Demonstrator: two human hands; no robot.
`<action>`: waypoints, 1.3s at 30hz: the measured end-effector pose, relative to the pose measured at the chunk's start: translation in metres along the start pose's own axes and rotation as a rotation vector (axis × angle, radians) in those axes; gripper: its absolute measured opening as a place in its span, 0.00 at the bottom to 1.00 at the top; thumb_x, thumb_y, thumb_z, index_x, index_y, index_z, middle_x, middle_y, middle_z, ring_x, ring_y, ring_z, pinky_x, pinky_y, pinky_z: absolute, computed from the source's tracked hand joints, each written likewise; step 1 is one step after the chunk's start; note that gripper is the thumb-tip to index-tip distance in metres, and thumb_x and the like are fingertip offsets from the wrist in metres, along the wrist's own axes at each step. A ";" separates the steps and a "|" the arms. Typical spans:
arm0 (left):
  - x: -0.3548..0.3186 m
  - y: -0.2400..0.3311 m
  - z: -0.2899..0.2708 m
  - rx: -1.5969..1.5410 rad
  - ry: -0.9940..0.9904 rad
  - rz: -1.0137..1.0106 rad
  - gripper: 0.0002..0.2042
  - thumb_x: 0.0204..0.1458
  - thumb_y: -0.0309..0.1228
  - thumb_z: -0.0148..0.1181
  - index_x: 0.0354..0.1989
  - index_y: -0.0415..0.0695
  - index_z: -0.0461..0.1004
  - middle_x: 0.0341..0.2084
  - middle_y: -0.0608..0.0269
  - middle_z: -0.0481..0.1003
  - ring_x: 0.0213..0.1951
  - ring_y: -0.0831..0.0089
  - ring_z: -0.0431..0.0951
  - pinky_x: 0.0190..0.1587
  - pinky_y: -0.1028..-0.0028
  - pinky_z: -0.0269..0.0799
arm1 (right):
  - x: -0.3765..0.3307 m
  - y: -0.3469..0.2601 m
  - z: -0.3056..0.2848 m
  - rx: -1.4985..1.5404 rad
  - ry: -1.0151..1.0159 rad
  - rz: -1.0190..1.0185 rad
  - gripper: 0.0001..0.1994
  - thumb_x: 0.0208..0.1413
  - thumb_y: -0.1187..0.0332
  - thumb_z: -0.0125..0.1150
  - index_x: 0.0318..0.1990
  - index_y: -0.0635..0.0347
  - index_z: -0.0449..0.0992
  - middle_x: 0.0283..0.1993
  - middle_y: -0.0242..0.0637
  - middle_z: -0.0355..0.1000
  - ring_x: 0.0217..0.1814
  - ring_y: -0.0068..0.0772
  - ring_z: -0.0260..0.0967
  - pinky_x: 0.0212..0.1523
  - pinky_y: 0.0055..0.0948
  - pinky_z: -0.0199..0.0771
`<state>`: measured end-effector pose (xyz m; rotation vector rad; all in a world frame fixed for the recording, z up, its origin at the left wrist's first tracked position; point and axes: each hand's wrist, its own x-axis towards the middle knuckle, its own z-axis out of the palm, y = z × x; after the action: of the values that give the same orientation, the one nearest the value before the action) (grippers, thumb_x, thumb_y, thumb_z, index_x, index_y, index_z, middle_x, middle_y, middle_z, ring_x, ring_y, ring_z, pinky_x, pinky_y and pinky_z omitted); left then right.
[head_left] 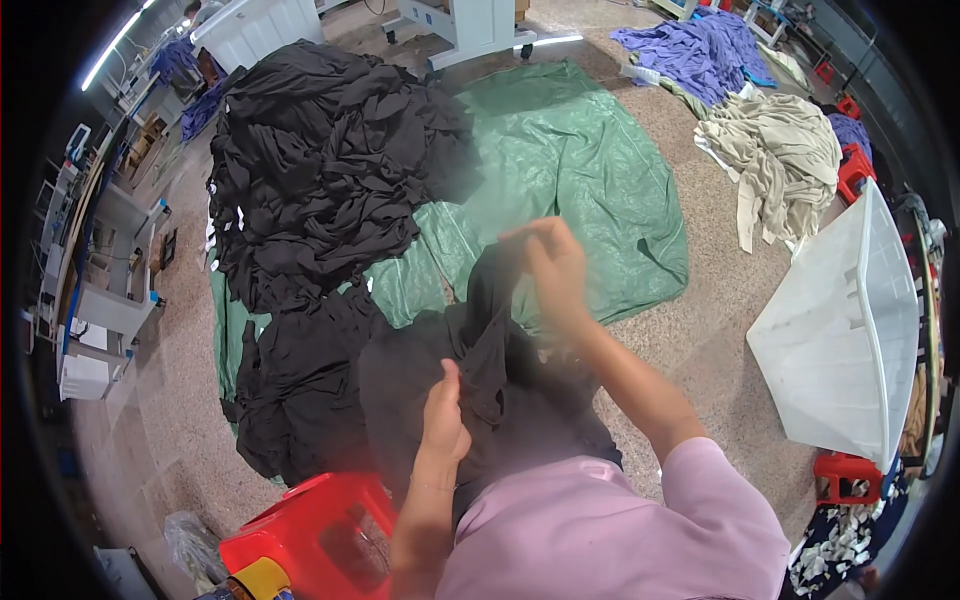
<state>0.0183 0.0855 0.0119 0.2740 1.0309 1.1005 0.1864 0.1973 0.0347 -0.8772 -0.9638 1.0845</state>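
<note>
My right hand (555, 268) is raised in front of me, its fingers closed on a bunched edge of a black garment (487, 340). The cloth hangs down from it toward my lap. My left hand (445, 415) is lower and nearer, thumb up against the same dark cloth, with its fingers mostly hidden in the folds. More black fabric (300, 385) spreads over my lap side and to the left. Beyond it rises a large heap of black garments (320, 160), resting partly on a green plastic sheet (590, 180).
At lower left stands a red plastic stool (310, 530). A tilted white bin (835, 335) is at right, by another red stool (845, 478). Beige cloth (780, 150) and purple cloth (690, 55) lie in piles at far right. White machine tables (115, 310) line the left.
</note>
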 end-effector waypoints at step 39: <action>-0.014 0.030 -0.013 0.647 0.007 0.472 0.05 0.52 0.24 0.63 0.30 0.35 0.76 0.21 0.75 0.71 0.23 0.90 0.63 0.24 0.84 0.57 | -0.103 -0.029 0.017 -0.893 -0.616 -0.329 0.06 0.49 0.66 0.65 0.34 0.53 0.78 0.24 0.34 0.66 0.26 0.40 0.68 0.28 0.36 0.67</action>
<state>-0.0109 0.0845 0.0323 1.0765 1.3506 1.1509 0.1610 0.0925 0.0476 -1.0412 -2.1191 0.6085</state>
